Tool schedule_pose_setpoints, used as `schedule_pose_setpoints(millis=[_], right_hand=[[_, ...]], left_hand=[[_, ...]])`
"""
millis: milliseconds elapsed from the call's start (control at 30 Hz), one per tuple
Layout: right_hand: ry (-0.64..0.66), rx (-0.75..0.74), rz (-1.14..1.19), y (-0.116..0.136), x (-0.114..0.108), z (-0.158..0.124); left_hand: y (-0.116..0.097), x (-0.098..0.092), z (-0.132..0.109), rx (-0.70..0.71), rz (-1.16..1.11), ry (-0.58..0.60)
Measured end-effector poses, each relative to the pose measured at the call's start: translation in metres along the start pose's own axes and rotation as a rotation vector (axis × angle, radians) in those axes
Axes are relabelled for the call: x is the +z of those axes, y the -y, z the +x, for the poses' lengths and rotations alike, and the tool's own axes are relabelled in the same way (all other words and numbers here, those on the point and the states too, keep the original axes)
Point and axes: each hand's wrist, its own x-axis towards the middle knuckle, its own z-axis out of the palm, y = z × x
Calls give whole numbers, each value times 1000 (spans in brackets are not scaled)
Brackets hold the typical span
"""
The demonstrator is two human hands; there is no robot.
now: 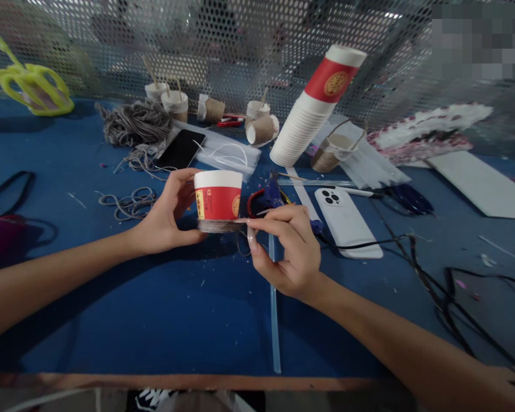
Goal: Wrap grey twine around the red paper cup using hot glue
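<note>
My left hand (pixel 169 214) grips a red and white paper cup (pixel 218 197) by its left side, holding it above the blue table (pixel 154 309). Grey twine is wound around the cup's lower edge. My right hand (pixel 285 249) is closed, its fingertips pinching the twine strand (pixel 242 221) against the cup's bottom right. A clear glue stick (pixel 274 309) lies on the table under my right hand.
A leaning stack of paper cups (pixel 315 109), a white phone (pixel 347 220), a black phone (pixel 181 149), a bundle of grey twine (pixel 131 123), twine-wrapped cups (pixel 261 129), a blue glue gun (pixel 273 194) and black cables (pixel 433 286) lie around. A perforated metal screen (pixel 240 40) stands behind.
</note>
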Motion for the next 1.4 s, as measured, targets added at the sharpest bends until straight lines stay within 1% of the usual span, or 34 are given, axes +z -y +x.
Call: schedule_pose_setpoints(millis=[100, 233, 367, 500, 600, 700, 800, 867, 967, 1000, 1100, 1167, 1267, 1333, 1400], right_hand=[[-9, 4, -8, 0, -1, 1], [-71, 32, 3, 1, -1, 1], [-34, 47, -15, 1, 0, 0], [-26, 22, -20, 0, 1, 0], [-19, 27, -9, 1, 1, 1], [-52, 100, 66, 1, 2, 0], [-81, 185, 228, -3, 6, -2], [-44, 217, 329, -6, 8, -3], [73, 203, 404, -6, 9, -3], [95, 194, 402, -5, 9, -3], [108, 209, 350, -2, 9, -3], [129, 233, 365, -1, 9, -4], [186, 248, 428, -4, 9, -5], [200, 237, 420, -6, 9, -4], [240, 194, 380, -6, 8, -3]], left_hand=[[-1, 0, 0, -5, 8, 1], [0, -1, -1, -29, -15, -1], [1, -1, -2, -48, -35, 18], [1, -1, -2, -41, -63, 8], [1, -1, -1, -40, -77, 24], [1, -3, -1, -37, -93, 38], [2, -4, -1, -20, -125, 82], [1, -4, 0, -18, -142, 134], [-5, -4, 0, -35, -169, 181], [-8, -4, 0, -45, -188, 199], [-15, -3, 0, -74, -237, 274], [-18, -2, -1, -77, -219, 294], [-18, 1, -4, -34, -111, 249], [-15, 4, -7, 39, 10, 187], [-12, 6, -10, 130, 171, 120]])
